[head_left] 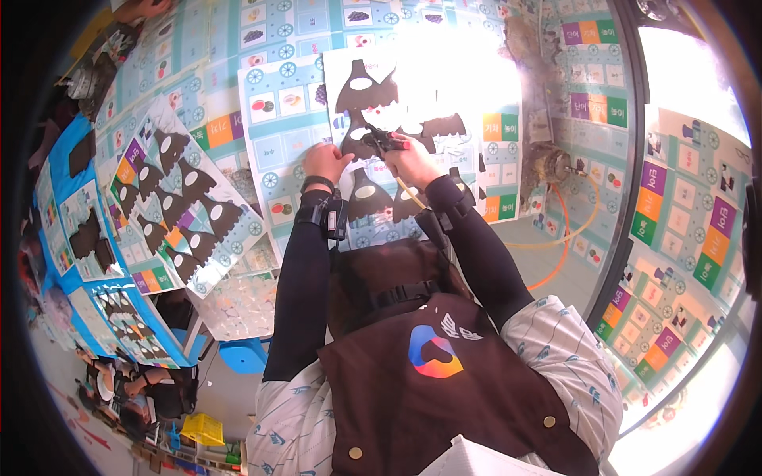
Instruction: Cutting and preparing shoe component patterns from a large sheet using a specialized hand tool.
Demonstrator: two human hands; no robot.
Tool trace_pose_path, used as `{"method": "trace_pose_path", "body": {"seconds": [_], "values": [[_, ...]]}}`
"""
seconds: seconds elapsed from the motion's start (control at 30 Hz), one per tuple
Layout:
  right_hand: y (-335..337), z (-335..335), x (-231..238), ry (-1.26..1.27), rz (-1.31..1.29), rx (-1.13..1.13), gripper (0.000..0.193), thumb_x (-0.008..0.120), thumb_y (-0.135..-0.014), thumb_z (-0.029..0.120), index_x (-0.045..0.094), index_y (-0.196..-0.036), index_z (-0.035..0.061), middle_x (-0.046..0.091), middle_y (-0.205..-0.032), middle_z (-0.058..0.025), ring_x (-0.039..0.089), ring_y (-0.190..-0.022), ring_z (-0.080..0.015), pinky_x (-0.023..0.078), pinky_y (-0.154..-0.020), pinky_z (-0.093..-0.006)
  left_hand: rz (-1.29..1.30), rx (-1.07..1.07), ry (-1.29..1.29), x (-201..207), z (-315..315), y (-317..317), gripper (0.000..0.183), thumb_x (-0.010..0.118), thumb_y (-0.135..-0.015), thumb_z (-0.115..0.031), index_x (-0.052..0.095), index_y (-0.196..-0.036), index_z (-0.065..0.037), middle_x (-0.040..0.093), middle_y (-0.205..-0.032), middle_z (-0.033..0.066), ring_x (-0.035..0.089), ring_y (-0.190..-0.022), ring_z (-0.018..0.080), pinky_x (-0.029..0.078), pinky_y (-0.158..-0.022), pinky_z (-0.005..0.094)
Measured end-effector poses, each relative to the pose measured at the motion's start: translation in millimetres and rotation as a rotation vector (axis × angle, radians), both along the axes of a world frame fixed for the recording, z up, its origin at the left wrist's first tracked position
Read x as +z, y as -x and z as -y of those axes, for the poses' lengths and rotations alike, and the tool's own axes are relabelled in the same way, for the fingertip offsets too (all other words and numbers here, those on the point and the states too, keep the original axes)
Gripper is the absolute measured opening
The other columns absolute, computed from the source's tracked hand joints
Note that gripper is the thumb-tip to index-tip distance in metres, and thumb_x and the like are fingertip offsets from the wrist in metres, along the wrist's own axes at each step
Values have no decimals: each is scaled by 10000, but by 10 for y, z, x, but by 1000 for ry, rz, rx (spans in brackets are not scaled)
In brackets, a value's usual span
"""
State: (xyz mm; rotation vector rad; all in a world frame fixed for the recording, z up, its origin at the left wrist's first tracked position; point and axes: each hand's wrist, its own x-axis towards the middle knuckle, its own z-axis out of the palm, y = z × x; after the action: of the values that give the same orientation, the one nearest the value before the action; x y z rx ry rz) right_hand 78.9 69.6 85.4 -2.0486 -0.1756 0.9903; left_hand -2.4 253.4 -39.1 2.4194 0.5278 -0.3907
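A white sheet (337, 75) lies on the printed work surface, bearing several dark brown cut pieces with white ovals, one of them a dark piece (367, 97) near its top. My right hand (417, 163) is closed round a black and red hand tool (386, 142) whose exact kind I cannot make out. A thin yellow hose (410, 196) runs back from it under my wrist. The tool's front end is over a dark piece in the middle of the sheet. My left hand (325, 164) rests at the sheet's left edge, fingers stretched over the paper and thumb apart.
Another sheet of dark pieces (176, 198) lies to the left, beside a blue-covered table (75, 135). A round metal fitting (552, 165) with orange and yellow hoses sits at right. A dark metal frame bar (615, 238) stands beyond. Another person's hand (143, 9) shows at upper left.
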Motion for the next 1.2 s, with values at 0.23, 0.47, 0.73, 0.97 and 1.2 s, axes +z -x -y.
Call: {"method": "trace_pose_path", "body": {"seconds": [0.23,0.47,0.73,0.97,1.2], "values": [[-64,111,-79,120,144,107,202,556,-837,189,608,-946,27,614,-702,-187,624,-679,-336,491,-659,-404,-38,26,25,40,2,-14,377,796,-693,-442,675,-686,-85,648,-758,106,628,-748,273,496,-666,394],[-114,71,-242,164,218,222,203,554,-784,80,646,-955,20,629,-922,-190,654,-811,-328,529,-704,-400,-60,13,17,53,-3,-13,386,783,-708,-450,682,-704,-77,652,-780,107,629,-776,274,496,-691,394],[-119,62,-266,180,496,441,190,574,-769,76,641,-935,12,631,-961,-133,658,-816,-295,551,-698,-381,-49,-1,-5,31,-1,-10,394,778,-715,-461,686,-716,-78,649,-794,104,629,-785,276,498,-700,392],[-127,104,-179,150,258,181,207,598,-803,132,636,-981,32,641,-853,-202,647,-801,-345,523,-699,-394,-58,13,10,72,-3,-20,388,786,-709,-452,681,-704,-78,647,-777,104,628,-769,275,499,-694,387],[-9,110,-25,142,46,-18,225,587,-807,190,626,-948,19,633,-752,-192,649,-704,-251,506,-636,-371,12,26,17,-33,10,8,380,802,-693,-436,668,-673,-81,647,-733,103,631,-715,273,498,-651,386]]}}
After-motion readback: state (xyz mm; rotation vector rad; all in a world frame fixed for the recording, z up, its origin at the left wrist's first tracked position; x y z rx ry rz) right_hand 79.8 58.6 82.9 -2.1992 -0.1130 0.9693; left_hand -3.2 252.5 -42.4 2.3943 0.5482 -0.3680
